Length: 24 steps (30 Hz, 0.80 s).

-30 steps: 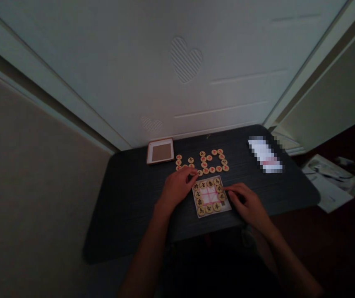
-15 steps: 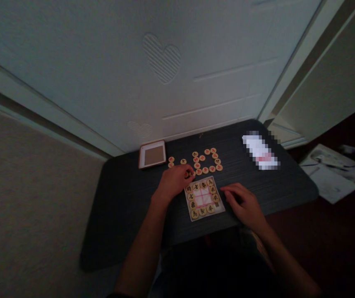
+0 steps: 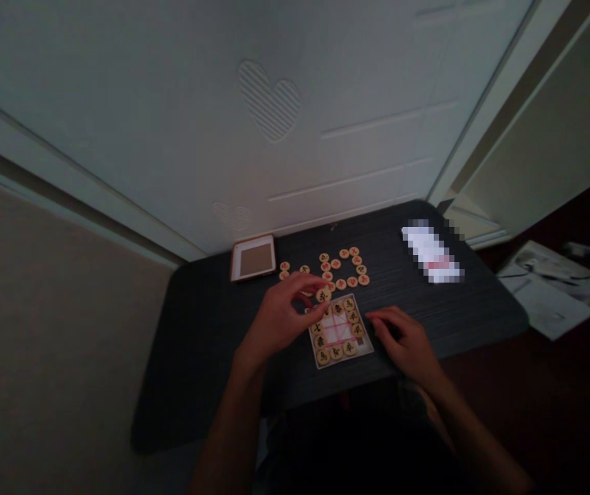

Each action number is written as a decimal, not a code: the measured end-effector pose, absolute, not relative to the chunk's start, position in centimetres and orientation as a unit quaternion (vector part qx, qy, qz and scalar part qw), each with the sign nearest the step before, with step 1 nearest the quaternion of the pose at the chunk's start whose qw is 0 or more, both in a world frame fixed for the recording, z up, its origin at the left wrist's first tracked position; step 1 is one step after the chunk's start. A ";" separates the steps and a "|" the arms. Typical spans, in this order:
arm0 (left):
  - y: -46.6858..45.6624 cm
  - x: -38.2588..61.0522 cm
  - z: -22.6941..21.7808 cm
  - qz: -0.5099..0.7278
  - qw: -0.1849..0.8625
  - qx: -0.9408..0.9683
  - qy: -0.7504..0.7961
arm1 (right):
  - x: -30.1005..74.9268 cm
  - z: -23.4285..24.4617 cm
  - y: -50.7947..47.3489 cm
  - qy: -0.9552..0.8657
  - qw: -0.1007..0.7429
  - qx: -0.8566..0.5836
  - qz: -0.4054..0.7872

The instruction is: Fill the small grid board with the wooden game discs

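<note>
Between the thumb and fingers of my left hand (image 3: 287, 311) is a round wooden Chinese chess piece (image 3: 324, 295) with a black character. It is held above the upper edge of a shallow white box (image 3: 367, 346). Several black-marked pieces line the sides of that box around a pink-lined paper (image 3: 337, 328); my left hand hides its upper left corner. My right hand (image 3: 403, 338) rests just right of the box, fingers curled with the thumb near the index finger. Whether anything is in it cannot be made out. Behind the box lie several loose pieces (image 3: 353, 282), mostly red-marked.
A brown-edged box lid (image 3: 255, 260) lies at the back left of the dark table (image 3: 207, 330). A blurred-out white item (image 3: 432, 251) is at the right. The white panel with hearts (image 3: 269, 100) stands behind the table. Beyond the right edge sits a white box (image 3: 553, 289).
My left hand has picked up a black-marked chess piece from the loose ones and brought it toward me, over the white box's upper edge. My right hand has stayed in place.
</note>
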<state>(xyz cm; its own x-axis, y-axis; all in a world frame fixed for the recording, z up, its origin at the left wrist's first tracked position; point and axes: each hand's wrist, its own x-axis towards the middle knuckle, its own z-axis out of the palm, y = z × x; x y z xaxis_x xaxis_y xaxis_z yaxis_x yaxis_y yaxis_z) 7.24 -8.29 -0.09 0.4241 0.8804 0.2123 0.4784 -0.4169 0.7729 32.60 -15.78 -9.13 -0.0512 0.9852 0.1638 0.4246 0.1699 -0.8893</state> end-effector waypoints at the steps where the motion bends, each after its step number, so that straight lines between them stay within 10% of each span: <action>1: -8.6 7.4 -0.1 0.307 0.329 0.783 0.429 | 32.6 -9.1 -15.8 -0.642 0.415 -0.550 0.335; 24: -12.6 11.6 -2.7 0.145 0.418 0.781 0.442 | 32.5 -9.5 -15.9 -0.654 0.412 -0.547 0.323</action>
